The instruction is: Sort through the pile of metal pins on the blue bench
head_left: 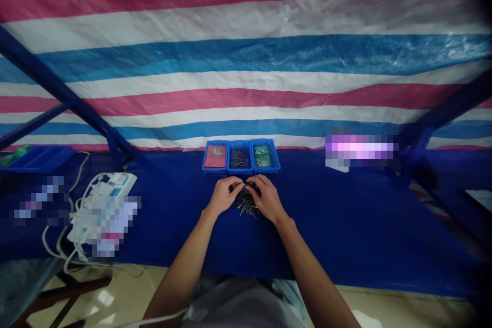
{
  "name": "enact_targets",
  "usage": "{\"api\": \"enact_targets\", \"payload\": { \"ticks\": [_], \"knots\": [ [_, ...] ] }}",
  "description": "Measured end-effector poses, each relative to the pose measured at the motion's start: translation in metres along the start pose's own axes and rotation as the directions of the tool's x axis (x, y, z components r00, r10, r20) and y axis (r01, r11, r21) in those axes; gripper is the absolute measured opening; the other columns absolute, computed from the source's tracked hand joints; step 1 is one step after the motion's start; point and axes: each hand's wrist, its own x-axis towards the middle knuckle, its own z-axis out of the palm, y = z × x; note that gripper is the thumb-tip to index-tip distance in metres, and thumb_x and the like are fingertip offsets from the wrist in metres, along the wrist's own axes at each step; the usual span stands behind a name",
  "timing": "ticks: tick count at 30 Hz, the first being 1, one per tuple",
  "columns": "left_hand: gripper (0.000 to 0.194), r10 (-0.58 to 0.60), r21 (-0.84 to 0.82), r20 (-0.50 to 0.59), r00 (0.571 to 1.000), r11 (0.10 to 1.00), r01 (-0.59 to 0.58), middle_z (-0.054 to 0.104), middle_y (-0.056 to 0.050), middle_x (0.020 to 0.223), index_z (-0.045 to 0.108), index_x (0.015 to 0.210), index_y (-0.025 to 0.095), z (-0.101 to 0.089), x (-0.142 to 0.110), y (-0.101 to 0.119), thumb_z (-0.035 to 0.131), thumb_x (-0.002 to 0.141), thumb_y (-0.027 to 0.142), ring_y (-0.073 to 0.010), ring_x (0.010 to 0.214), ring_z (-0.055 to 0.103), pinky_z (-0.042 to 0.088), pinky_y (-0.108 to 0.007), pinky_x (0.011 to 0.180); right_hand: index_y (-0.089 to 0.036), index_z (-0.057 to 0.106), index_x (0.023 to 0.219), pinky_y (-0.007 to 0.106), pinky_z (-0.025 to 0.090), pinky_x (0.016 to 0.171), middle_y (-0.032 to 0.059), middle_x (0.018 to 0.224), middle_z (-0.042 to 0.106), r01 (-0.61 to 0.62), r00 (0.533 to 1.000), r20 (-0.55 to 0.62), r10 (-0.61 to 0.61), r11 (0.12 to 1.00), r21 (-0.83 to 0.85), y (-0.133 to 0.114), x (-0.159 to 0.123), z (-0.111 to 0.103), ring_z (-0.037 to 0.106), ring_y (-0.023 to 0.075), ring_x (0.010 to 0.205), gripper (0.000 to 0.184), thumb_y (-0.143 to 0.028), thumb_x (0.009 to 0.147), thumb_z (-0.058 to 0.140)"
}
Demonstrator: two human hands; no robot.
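My left hand (224, 194) and my right hand (268, 198) meet just in front of the bins, thumbs and fingers pinched. Between their fingertips is a small dark piece that looks like a screw, mostly covered by the fingers. A loose pile of thin metal screws (248, 206) lies on the blue table right under and between the hands. Behind them, three joined blue bins stand in a row: the left bin holds a pink-red packet (215, 157), the middle one dark screws (240, 158), and the right one a green bag (263, 156) with pale pieces.
White power strips (122, 183) with tangled cables lie on the left of the blue table (338, 230). A blue tray (46, 159) sits at the far left. Blue frame bars (82, 107) slope down on both sides, and a striped tarp (246, 56) hangs behind.
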Motion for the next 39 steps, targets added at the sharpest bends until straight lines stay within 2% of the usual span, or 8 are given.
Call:
{"api": "enact_targets", "payload": {
  "ticks": [8, 28, 39],
  "knots": [
    [0.020, -0.009, -0.002, 0.012, 1.000, 1.000, 0.009, 0.066, 0.000, 0.071, 0.070, 0.086, 0.016, -0.0002, 0.0010, 0.0024, 0.059, 0.094, 0.031, -0.0110, 0.062, 0.056, 0.040, -0.022, 0.060, -0.025, 0.065, 0.100, 0.038, 0.048, 0.087, 0.0069, 0.099, 0.064, -0.004, 1.000, -0.020, 0.004, 0.999, 0.045, 0.0055, -0.0015, 0.0039, 0.060, 0.0231, 0.096, 0.016, -0.026, 0.099, 0.050],
    [0.024, 0.000, -0.002, 0.006, 1.000, 1.000, 0.000, 0.068, -0.002, 0.073, 0.071, 0.088, 0.016, 0.0001, 0.0008, 0.0026, 0.057, 0.095, 0.034, -0.0129, 0.063, 0.059, 0.044, -0.023, 0.062, -0.024, 0.065, 0.096, 0.036, 0.045, 0.082, 0.0061, 0.096, 0.065, -0.013, 1.000, -0.002, 0.013, 0.999, -0.033, 0.0029, -0.0005, 0.0027, 0.060, 0.0219, 0.090, 0.019, -0.027, 0.101, 0.046],
    [0.024, 0.004, -0.023, 0.008, 1.000, 1.000, -0.004, 0.068, -0.002, 0.073, 0.070, 0.087, 0.016, -0.0007, 0.0004, 0.0046, 0.057, 0.095, 0.034, -0.0123, 0.063, 0.057, 0.042, -0.023, 0.062, -0.023, 0.058, 0.086, 0.034, 0.036, 0.076, 0.0042, 0.089, 0.064, -0.022, 1.000, 0.014, 0.024, 0.986, -0.166, 0.0006, 0.0011, 0.0031, 0.056, 0.0198, 0.084, 0.028, -0.030, 0.105, 0.039]
  ]
}}
